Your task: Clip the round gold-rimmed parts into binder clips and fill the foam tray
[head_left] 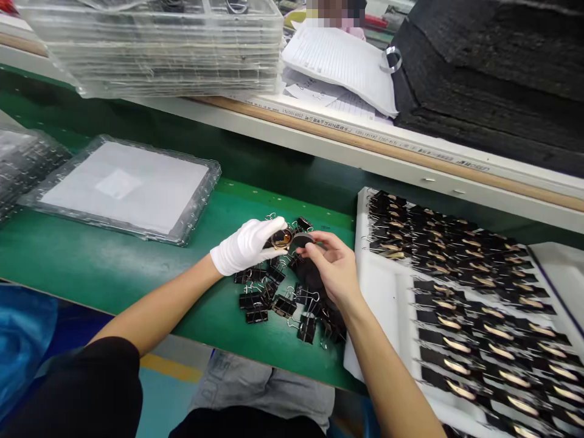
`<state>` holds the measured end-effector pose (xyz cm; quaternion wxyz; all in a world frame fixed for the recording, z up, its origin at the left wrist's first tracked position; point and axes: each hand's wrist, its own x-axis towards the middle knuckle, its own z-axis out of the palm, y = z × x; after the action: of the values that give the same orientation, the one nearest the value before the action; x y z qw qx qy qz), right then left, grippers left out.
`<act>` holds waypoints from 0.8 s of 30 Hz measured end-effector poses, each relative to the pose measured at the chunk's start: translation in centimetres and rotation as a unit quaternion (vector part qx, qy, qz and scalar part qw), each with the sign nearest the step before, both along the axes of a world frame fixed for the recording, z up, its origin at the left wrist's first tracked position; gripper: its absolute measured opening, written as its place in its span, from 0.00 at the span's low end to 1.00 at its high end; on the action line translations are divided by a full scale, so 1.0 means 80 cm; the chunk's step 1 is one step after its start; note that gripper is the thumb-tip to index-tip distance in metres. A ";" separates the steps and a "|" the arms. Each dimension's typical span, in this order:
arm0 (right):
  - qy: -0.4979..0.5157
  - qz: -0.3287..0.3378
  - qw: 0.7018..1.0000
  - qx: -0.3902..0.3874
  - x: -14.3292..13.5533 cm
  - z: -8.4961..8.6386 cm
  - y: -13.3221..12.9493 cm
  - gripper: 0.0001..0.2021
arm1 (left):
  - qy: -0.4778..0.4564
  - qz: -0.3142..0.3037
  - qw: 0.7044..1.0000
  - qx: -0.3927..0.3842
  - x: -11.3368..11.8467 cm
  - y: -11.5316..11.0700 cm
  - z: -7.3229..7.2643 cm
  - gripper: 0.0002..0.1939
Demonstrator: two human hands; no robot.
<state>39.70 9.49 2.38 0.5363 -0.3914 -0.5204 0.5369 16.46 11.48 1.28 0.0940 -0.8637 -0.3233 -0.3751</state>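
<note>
My left hand (250,244), in a white glove, grips a small round part (281,238) with a gold-coloured rim and an amber inside. Bare and close beside it, my right hand (333,258) pinches a dark round disc (302,241) by its edge. The disc is tilted near the open face of the round part; whether the two touch I cannot tell. Below both hands, several black binder clips (285,304) with silver wire handles lie loosely heaped on the green table (201,292). Dark material under my right hand is partly hidden.
At the right a white foam tray (387,298) holds rows of binder clips (456,322) clamped on pale curved pieces. A clear plastic tray (128,182) with a white sheet lies at left. Above, a shelf carries stacked clear trays (173,55), papers (340,64) and black foam sheets (493,79).
</note>
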 end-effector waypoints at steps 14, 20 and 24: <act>-0.267 -0.078 0.852 0.443 0.005 -0.001 -0.016 0.20 | -0.072 -0.063 0.994 -0.051 0.000 -0.011 0.011 0.48; -0.311 -0.025 0.823 0.475 0.010 -0.004 -0.013 0.23 | -0.111 -0.100 0.980 -0.135 0.009 -0.021 0.016 0.47; -0.273 -0.035 0.876 0.396 0.005 0.002 -0.018 0.18 | -0.102 -0.093 0.981 -0.137 0.012 -0.024 0.013 0.47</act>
<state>40.14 8.09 2.50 0.5013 -0.2952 -0.8015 0.1387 17.39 9.57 2.32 -0.0938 -0.8518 -0.2974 -0.4210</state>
